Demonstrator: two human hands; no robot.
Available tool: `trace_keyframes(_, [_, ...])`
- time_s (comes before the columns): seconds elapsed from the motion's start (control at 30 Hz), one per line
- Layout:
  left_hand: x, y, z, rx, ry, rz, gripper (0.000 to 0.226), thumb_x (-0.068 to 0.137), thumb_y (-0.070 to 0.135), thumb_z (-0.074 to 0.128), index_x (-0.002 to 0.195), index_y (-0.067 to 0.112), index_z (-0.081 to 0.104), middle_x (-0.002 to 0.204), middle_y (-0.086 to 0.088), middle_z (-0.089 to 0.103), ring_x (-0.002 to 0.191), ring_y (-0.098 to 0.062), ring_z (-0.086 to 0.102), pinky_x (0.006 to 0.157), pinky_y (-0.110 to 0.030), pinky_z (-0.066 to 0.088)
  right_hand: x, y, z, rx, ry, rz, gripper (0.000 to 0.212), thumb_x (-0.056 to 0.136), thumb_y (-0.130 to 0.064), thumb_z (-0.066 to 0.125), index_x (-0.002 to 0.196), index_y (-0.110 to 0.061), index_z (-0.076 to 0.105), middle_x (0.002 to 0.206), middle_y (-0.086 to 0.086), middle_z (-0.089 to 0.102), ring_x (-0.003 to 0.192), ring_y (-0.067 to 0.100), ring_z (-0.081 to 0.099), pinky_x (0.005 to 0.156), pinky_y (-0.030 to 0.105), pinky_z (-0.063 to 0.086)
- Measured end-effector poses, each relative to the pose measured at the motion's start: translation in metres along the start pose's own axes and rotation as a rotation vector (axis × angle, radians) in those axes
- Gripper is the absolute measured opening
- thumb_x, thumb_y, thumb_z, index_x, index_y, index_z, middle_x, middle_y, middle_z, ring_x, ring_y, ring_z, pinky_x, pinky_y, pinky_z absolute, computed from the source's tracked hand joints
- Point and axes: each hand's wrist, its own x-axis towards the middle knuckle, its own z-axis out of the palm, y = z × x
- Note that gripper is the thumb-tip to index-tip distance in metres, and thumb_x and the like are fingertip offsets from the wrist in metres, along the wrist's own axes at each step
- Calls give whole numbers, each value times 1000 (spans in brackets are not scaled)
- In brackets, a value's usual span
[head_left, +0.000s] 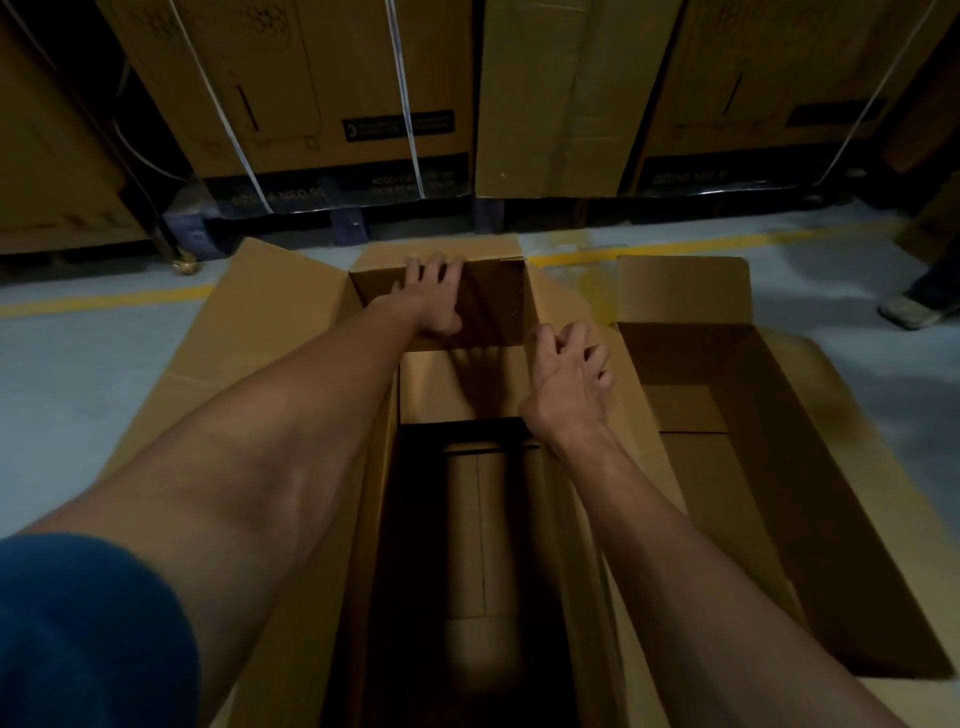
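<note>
Sleeve foremost; left hand touches carton (flaps open).

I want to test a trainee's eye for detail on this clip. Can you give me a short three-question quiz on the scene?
1. True or false: the left hand rests against the far end of the open carton.
2. Where does the second open box lie? A) to the right of the carton; B) to its left; C) stacked on top of it.
3. Fill in: the line painted across the floor is ___.

Key: 1 true; 2 A; 3 yellow.
</note>
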Motion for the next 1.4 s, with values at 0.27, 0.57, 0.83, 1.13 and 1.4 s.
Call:
trace_keyframes(0.27, [-147, -57, 32, 191, 111, -211, 87, 104, 26, 50, 169, 20, -9, 176, -14, -17, 160, -45, -13, 127, -66, 1, -30, 3, -7, 47, -93, 24, 111, 80, -3, 82, 165, -10, 12, 167, 12, 23, 145, 38, 34, 120, 49, 37])
trace_keyframes(0.57, [-310, -50, 76, -125, 86, -389, 107, 95, 11, 69, 165, 28, -8, 176, -3, -10, 159, -47, 5, 119, -74, 26, -125, 7, -35, 12, -224, 171, 96, 83, -5, 77, 158, -19, 17, 156, 16, 31, 137, 41, 40, 106, 60, 48])
trace_keyframes(0.83, [-391, -31, 101, -404, 135, -471, 98, 94, 13, 69, 166, 30, 4, 137, -14, 53, 113, -34, 62, 83, -40, 52, -199, 20, -33, 142, -185, 251, 97, 90, -12, 76, 160, -31, 11, 120, 13, 57, 99, 28, 65, 80, 44, 64])
trace_keyframes(1.13, [-391, -34, 93, -586, 195, -477, 83, 101, 9, 63, 167, 31, 18, 124, -11, 63, 99, -27, 63, 83, -38, 56, -202, 16, -50, 443, -213, 220, 77, 98, 5, 58, 164, -25, 29, 102, 0, 57, 83, 16, 62, 71, 33, 62])
trace_keyframes(1.4, [-370, -42, 4, -655, 368, -426, 75, 100, 11, 59, 161, 38, 27, 131, -12, 64, 106, -33, 66, 80, -44, 58, -188, -3, -106, 500, -178, 105, 70, 94, 2, 58, 155, -30, 43, 128, 10, 67, 120, 37, 62, 101, 48, 57])
